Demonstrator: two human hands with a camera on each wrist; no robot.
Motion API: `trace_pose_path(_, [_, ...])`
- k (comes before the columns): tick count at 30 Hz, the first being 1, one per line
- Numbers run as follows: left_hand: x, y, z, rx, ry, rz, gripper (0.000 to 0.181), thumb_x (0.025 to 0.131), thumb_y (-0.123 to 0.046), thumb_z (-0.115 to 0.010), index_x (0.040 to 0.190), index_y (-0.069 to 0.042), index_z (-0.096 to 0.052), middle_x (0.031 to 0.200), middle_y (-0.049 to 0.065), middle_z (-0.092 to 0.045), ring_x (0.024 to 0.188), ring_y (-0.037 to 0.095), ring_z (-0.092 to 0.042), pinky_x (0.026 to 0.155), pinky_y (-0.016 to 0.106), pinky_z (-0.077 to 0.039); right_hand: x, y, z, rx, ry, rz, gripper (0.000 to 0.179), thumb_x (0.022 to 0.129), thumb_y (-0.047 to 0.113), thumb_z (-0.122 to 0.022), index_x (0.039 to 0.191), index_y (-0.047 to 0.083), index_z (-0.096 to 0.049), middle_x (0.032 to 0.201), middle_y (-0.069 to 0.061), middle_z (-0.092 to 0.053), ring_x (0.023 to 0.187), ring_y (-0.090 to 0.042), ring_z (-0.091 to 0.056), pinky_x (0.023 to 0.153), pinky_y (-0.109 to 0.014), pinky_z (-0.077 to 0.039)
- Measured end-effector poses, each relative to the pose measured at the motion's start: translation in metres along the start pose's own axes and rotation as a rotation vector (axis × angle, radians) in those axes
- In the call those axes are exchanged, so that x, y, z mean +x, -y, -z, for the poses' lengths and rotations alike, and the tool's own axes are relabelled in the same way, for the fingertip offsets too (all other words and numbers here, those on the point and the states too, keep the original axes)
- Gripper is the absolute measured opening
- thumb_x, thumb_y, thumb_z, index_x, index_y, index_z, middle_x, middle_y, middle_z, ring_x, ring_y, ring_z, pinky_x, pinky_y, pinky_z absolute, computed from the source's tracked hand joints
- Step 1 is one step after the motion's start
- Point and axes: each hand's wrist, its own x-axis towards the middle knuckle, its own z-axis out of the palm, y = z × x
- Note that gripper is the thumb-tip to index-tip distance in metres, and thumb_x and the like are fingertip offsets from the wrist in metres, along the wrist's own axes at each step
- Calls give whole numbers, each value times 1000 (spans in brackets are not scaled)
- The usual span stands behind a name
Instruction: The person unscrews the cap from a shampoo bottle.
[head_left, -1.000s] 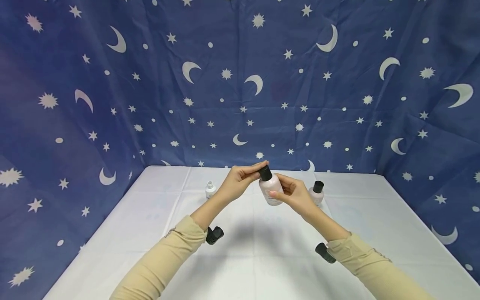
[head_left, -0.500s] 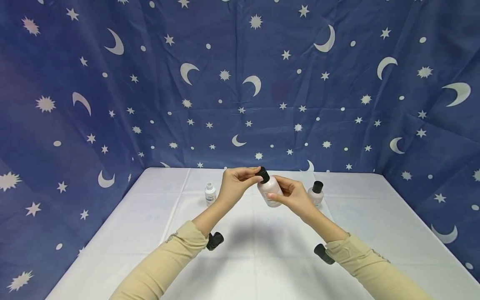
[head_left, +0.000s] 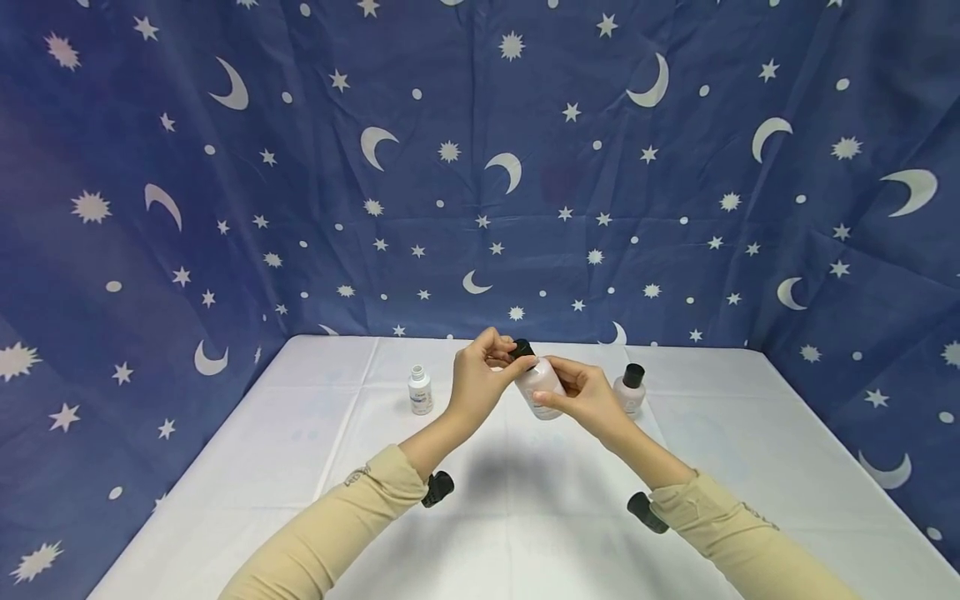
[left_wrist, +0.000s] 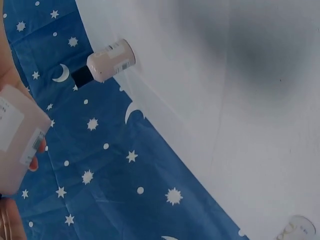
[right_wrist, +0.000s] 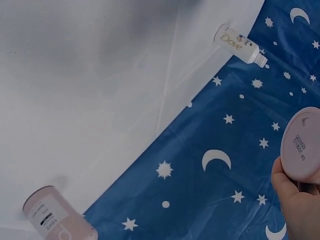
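A pale pink bottle (head_left: 542,390) with a black cap (head_left: 522,349) is held tilted above the table, its cap pointing up and left. My right hand (head_left: 590,398) grips the bottle's body, thumb across the front. At the cap, my left hand (head_left: 478,377) pinches with thumb and fingers, partly covering it. In the left wrist view the bottle (left_wrist: 20,137) shows its label side at the left edge. The right wrist view shows the bottle's printed base (right_wrist: 302,146) beside the right hand (right_wrist: 299,212).
On the white-covered table (head_left: 322,533), a second pink bottle (head_left: 630,395) with a black cap stands behind my right hand. A small white Dove bottle (head_left: 420,393) stands capless at left. Blue star-and-moon cloth (head_left: 420,167) hangs behind.
My left hand has turned at the cap, its thumb moving across toward the bottle's shoulder and its fingers curling behind. The bottle has tipped slightly further left. The right hand keeps its grip.
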Motion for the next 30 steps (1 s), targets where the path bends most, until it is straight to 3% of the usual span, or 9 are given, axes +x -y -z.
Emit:
trace_pose_path(7, [-2,2,-1,-7,28,42,30,81,-15,-75,94,0,-53,90,16,-64,75,22,-64,69,22,-55,-2,-1,-1,1,22,-15,55,85,7,-69,133,-7,-47,129,-27,-55,112,-33,-60,84,-25,-55])
trace_pose_path(12, [0,0,0,-66,67,79,40,81,-11,-74,111,1,-50,97,19,-60,87,25,-60,78,30,-56,-2,-1,-1,-7,29,-12,55,85,8,-69,134,-7,-47,130,-26,-54,113,-35,-59,84,-24,-55])
trace_pose_path(16, [3,0,5,-105,87,58,74,80,-49,-67,133,-4,-43,117,20,-56,110,30,-57,95,41,-51,0,1,-2,-4,28,4,55,85,6,-69,134,-7,-47,130,-27,-54,111,-33,-60,83,-24,-55])
trace_pose_path(19, [6,5,10,-194,165,38,100,71,-73,-49,145,-8,-31,140,19,-45,131,31,-45,107,43,-41,1,2,-1,5,29,17,55,84,5,-69,133,-8,-47,129,-28,-54,107,-21,-63,84,-21,-54])
trace_pose_path(21, [8,7,15,-261,259,32,98,78,-71,-41,148,-5,-25,148,21,-35,137,33,-36,111,45,-35,1,2,0,14,29,20,55,84,5,-69,132,-9,-47,129,-28,-54,104,-12,-63,84,-20,-53])
trace_pose_path(24, [12,8,22,-317,410,26,88,87,-63,-34,148,-1,-25,152,19,-28,141,32,-29,113,44,-31,0,3,1,22,25,16,55,84,4,-69,132,-9,-48,129,-28,-54,103,-8,-63,84,-20,-53])
trace_pose_path(26, [14,8,26,-348,491,26,78,91,-54,-36,146,1,-27,152,19,-28,141,31,-29,112,43,-32,0,3,2,17,22,9,55,84,5,-69,133,-8,-47,130,-27,-54,105,-11,-63,85,-21,-53])
trace_pose_path(30, [16,7,30,-358,577,32,59,97,-32,-45,143,2,-33,151,16,-30,139,30,-31,112,38,-33,-2,3,4,2,22,4,56,85,8,-70,134,-6,-47,131,-26,-54,109,-19,-62,85,-23,-54])
